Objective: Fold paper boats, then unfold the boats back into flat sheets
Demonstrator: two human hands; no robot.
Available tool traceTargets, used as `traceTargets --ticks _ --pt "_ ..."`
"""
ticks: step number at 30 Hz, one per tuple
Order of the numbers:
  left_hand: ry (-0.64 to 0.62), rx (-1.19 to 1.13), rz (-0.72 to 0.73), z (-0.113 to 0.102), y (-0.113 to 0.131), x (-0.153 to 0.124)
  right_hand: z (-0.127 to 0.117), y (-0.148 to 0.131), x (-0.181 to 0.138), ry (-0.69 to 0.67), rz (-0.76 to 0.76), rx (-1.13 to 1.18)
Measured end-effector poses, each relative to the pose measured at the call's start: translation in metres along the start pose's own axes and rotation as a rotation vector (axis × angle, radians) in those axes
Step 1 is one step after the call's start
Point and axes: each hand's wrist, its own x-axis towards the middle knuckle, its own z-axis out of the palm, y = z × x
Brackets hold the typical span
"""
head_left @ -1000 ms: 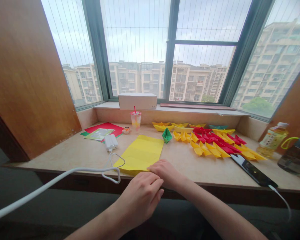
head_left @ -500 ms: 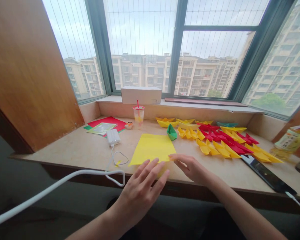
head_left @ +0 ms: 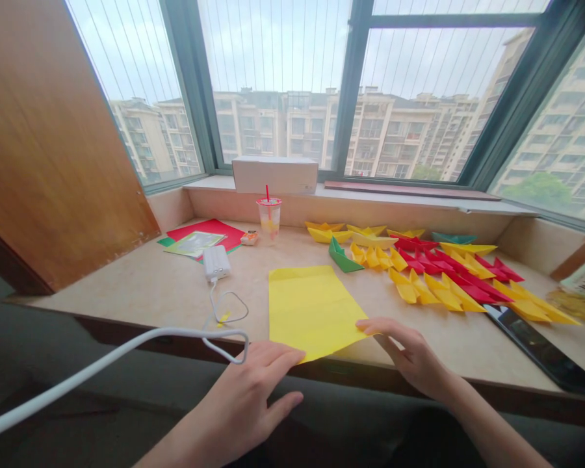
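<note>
A yellow paper sheet (head_left: 309,307) with fold creases lies flat on the beige counter (head_left: 166,292), its near edge at the counter's front. My left hand (head_left: 246,403) hovers at the sheet's near left corner, fingers stretched out and touching its edge. At the sheet's near right corner, my right hand (head_left: 409,354) has its fingers extended and its fingertips on the paper. A green folded paper boat (head_left: 342,256) sits just beyond the sheet.
Several yellow and red folded paper boats (head_left: 439,273) lie at the right. A white power bank (head_left: 216,262) with its cable (head_left: 127,348), a drink cup (head_left: 268,221), red and green sheets (head_left: 202,238), a white box (head_left: 275,174) and a phone (head_left: 541,348) are also on the counter.
The yellow sheet has turned and slid nearer the counter's front edge. My hands moved apart to its near corners. The view shifted slightly left and up.
</note>
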Motion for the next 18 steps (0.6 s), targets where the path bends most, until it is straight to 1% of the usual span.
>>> traceTargets --ticks 3,5,8,10,12,14,16,18 --pt "0.112 -0.081 -0.053 0.001 -0.012 0.006 0.0 -0.003 0.002 0.088 -0.018 0.034" --pt "0.168 -0.168 -0.062 0.001 -0.021 0.016 0.0 -0.002 0.004 0.169 0.005 0.042" --pt "0.274 -0.292 -0.075 -0.002 -0.033 0.034 0.001 0.004 0.013 0.334 0.106 0.046" --pt "0.322 -0.377 -0.054 -0.005 -0.039 0.045 0.001 0.009 0.024 0.382 0.173 0.069" --pt "0.345 -0.447 -0.023 -0.011 -0.043 0.055 -0.002 0.012 0.039 0.339 0.217 0.086" --pt "0.389 -0.523 -0.024 -0.019 -0.044 0.067 -0.007 0.012 0.058 0.234 0.234 0.115" --pt "0.455 -0.638 -0.048 -0.028 -0.042 0.083 -0.012 0.009 0.078 0.143 0.241 0.214" --pt "0.498 -0.776 -0.052 -0.036 -0.041 0.103 -0.017 0.007 0.098 0.155 0.266 0.37"
